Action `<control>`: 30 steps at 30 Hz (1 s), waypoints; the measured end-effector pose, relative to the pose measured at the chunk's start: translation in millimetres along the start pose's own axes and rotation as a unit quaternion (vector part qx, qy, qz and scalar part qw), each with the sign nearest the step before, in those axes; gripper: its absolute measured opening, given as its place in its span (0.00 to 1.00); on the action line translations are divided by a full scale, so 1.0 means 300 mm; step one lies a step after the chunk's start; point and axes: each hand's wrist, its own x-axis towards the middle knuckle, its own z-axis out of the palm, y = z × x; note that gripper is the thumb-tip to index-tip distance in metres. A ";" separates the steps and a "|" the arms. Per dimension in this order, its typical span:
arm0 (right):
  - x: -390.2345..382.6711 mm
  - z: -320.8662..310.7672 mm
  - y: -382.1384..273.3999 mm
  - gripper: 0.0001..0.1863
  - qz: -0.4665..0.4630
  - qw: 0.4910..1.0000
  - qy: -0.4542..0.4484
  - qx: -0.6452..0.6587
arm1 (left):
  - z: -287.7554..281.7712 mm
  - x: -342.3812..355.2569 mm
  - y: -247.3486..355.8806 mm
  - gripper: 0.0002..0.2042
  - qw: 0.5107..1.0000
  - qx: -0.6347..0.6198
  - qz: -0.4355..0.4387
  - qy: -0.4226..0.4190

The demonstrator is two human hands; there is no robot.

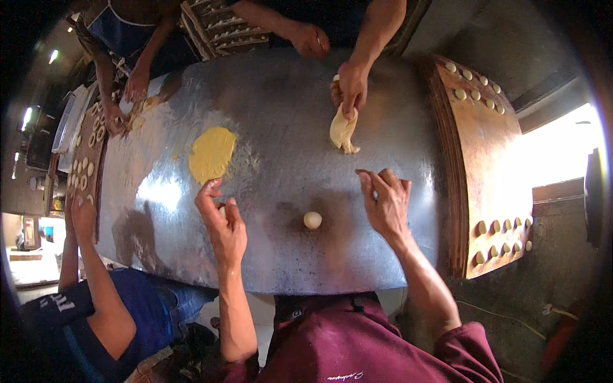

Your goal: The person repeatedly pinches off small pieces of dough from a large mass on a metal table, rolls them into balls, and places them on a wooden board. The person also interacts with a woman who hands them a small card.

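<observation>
My left hand (223,226) is over the metal table (268,255) with its fingers bent and apart, holding nothing. Its fingertips are at the near edge of a flat yellow sheet of dough (212,155); whether they touch it I cannot tell. On the right, my right hand (388,205) hovers with loosely curled, parted fingers and nothing in them. Between my hands a small pale dough ball (312,221) rests on the metal, apart from both. Beyond my right hand, a co-worker across the table grips a stretched lump of soft dough (343,131).
Wooden boards (476,185) stacked at the right end carry rows of small dough pieces. At the left, another board (89,150) bears dough rings and rounds. Two other people work there, one at the far left near floured dough (142,116), one close on my left.
</observation>
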 end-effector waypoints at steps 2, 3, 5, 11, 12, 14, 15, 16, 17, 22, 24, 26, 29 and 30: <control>-0.076 0.042 -0.117 0.17 -0.065 0.998 0.000 0.016 | 0.074 -0.008 -0.006 0.25 0.998 -0.050 -0.017 -0.017; -0.119 0.078 -0.163 0.20 -0.163 0.986 -0.002 -0.021 | 0.132 -0.027 0.011 0.25 0.999 -0.031 0.006 -0.035; -0.201 0.076 -0.126 0.21 -0.100 0.981 -0.100 0.130 | 0.234 -0.083 0.048 0.25 0.996 0.009 0.048 -0.068; -0.608 -0.315 0.249 0.24 -0.118 0.971 -0.172 -0.115 | 0.056 -0.437 0.024 0.13 0.882 0.199 0.198 -0.378; -0.550 -0.327 0.279 0.25 -0.057 0.975 -0.158 -0.147 | 0.014 -0.362 0.041 0.11 0.856 0.280 0.210 -0.380; -0.450 -0.275 0.241 0.23 -0.029 0.985 -0.113 -0.130 | 0.238 -0.272 -0.015 0.11 0.924 0.158 0.169 -0.305; -0.416 -0.192 0.176 0.18 -0.049 0.993 -0.067 -0.083 | 0.334 -0.270 -0.025 0.11 0.948 0.097 0.146 -0.265; -0.371 -0.105 0.120 0.14 -0.073 0.997 -0.015 -0.033 | 0.371 -0.338 0.042 0.11 0.931 0.131 0.184 -0.285; -0.318 -0.066 0.102 0.10 -0.110 0.993 0.041 0.016 | 0.380 -0.408 0.125 0.12 0.916 0.164 0.221 -0.293; -0.431 -0.239 0.314 0.26 -0.102 0.983 -0.155 -0.010 | 0.162 -0.365 0.061 0.07 0.864 0.198 0.280 -0.368; -0.207 -0.197 0.244 0.33 -0.014 0.992 -0.120 -0.048 | 0.314 -0.198 0.049 0.07 0.896 0.205 0.268 -0.289; -0.164 -0.096 0.163 0.36 0.016 0.997 -0.078 0.021 | 0.369 -0.261 0.153 0.08 0.893 0.178 0.253 -0.326; -0.313 -0.076 0.211 0.36 -0.059 0.988 -0.114 0.083 | 0.291 -0.386 0.139 0.04 0.875 0.130 0.294 -0.362; -0.333 -0.113 0.275 0.36 -0.083 0.986 -0.122 0.083 | 0.228 -0.359 0.108 0.03 0.871 0.140 0.299 -0.364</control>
